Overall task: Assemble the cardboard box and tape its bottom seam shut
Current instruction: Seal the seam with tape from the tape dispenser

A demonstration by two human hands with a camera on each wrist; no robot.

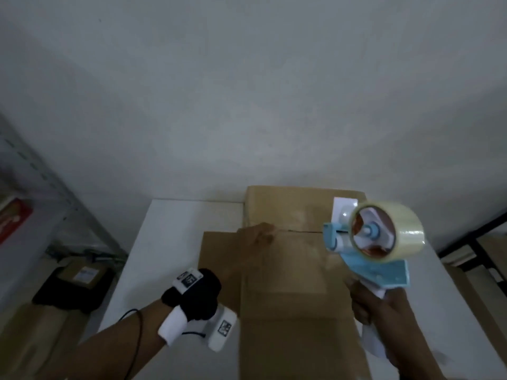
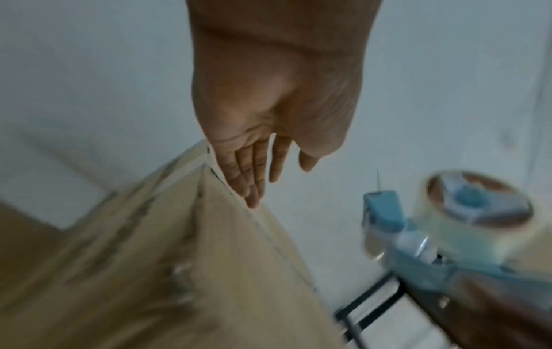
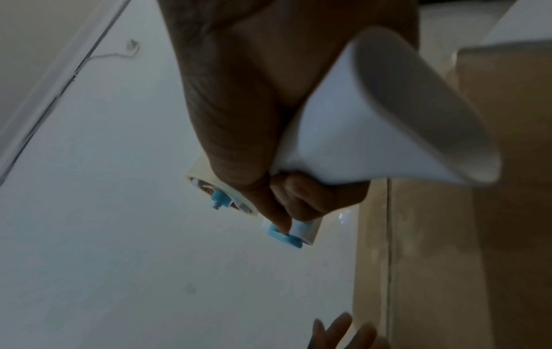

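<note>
The brown corrugated cardboard box (image 1: pixel 296 270) is lying on the white desk (image 1: pixel 175 242), filling the head view from the centre down to 6 o'clock, its flaps folded closed with the dark seam (image 1: pixel 299 231) running across between them. A small white label (image 1: pixel 345 208) is sitting on the box near its far edge, at about 1 o'clock from the seam. The left hand (image 1: pixel 256 234) is resting flat on the box at the seam's 9 o'clock end; in the left wrist view its fingers (image 2: pixel 254 174) are lying straight and close together, holding nothing. The right hand (image 1: pixel 384 314) is gripping the white handle of the light blue plastic tape dispenser (image 1: pixel 367 248), fingers (image 3: pixel 301 196) curled tight round it, at 4 o'clock from the seam. The dispenser is carrying a roll of clear packing tape (image 1: pixel 395 231) and is hanging above the box, apart from the cardboard. A grey wall (image 1: pixel 247 91) is standing behind the desk at 12 o'clock.
</note>
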